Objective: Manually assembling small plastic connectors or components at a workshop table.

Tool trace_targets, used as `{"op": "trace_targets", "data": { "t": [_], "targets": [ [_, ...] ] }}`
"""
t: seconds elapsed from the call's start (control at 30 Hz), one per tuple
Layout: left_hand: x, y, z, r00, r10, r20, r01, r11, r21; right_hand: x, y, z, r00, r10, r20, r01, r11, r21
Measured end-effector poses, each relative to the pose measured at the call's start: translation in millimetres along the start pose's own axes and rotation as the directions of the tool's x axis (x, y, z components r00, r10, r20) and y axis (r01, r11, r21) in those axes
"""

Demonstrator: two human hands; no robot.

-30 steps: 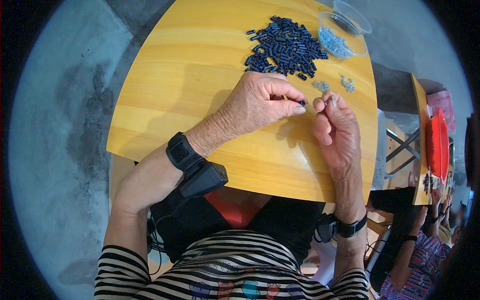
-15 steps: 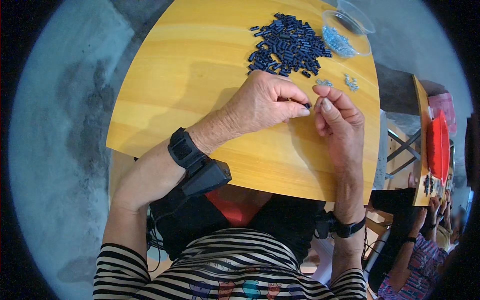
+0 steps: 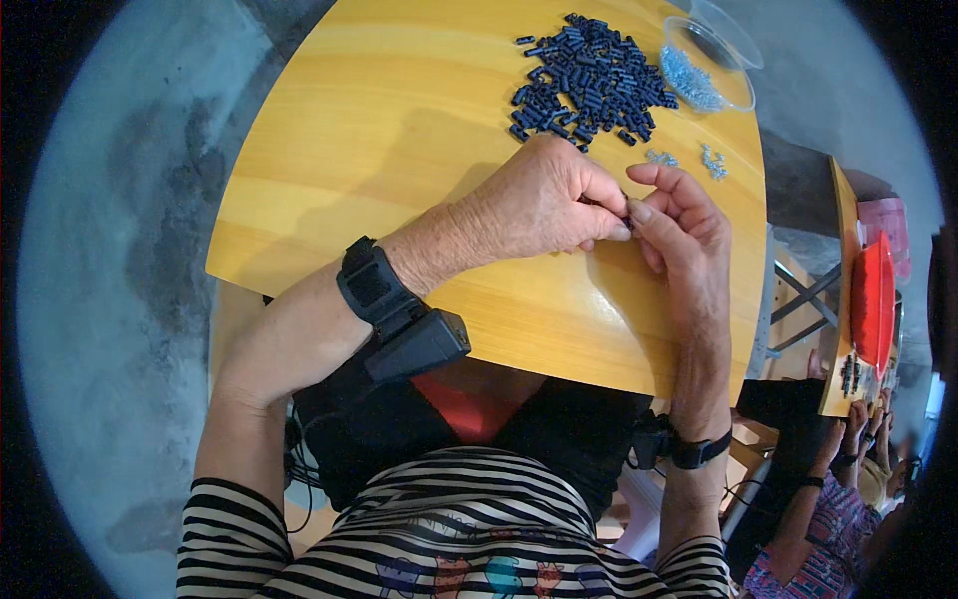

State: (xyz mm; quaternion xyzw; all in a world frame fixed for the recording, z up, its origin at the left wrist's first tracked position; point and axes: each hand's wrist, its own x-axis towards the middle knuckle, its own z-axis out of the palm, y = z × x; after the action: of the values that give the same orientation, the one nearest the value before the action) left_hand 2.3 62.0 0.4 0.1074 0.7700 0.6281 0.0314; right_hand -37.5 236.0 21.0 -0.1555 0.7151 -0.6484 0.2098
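Over the table, my left hand point(image 3: 554, 200) pinches a small dark cylindrical piece point(image 3: 627, 212) between thumb and forefinger, and only a sliver of it shows. My right hand point(image 3: 684, 235) meets it from the other side, thumb tip against the piece and the other fingers curled. Whatever the right fingertips hold is too small to make out. Beyond my hands lies a heap of short black cylinders point(image 3: 589, 85). Two little clusters of small silvery parts, one nearer point(image 3: 662, 158) and one farther right point(image 3: 713, 162), rest beside the heap.
A clear round tub point(image 3: 750, 98) of small silvery parts stands at the far right of the wooden table point(image 3: 349, 130), with another clear container or lid point(image 3: 733, 30) behind it. Off to the right, another table bears a red tray point(image 3: 873, 299); a person's arms point(image 3: 808, 489) show near it.
My hands have come together, the right thumb now touching the dark piece that the left fingers hold. The whole view has shifted slightly, so the heap and tub appear farther right.
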Motion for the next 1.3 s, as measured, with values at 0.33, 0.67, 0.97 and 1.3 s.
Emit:
{"op": "trace_targets", "data": {
  "t": [0.33,0.67,0.97,1.3],
  "targets": [
    [1,3,-2,0.992,-0.123,0.04,0.123,0.992,0.002,-2,1,11,0.996,-0.082,-0.026,0.079,0.989,-0.126],
    [3,2,0,0.991,-0.128,0.048,0.128,0.992,0.016,1,15,7,0.965,-0.261,0.011,0.254,0.929,-0.268],
    [1,4,0,0.994,-0.109,-0.022,0.108,0.992,-0.058,1,14,10,0.934,-0.357,-0.012,0.334,0.885,-0.325],
    [3,6,-7,0.987,-0.159,-0.04,0.142,0.953,-0.268,-2,6,-4,0.987,-0.139,-0.079,0.146,0.984,0.104]
  ]
}}
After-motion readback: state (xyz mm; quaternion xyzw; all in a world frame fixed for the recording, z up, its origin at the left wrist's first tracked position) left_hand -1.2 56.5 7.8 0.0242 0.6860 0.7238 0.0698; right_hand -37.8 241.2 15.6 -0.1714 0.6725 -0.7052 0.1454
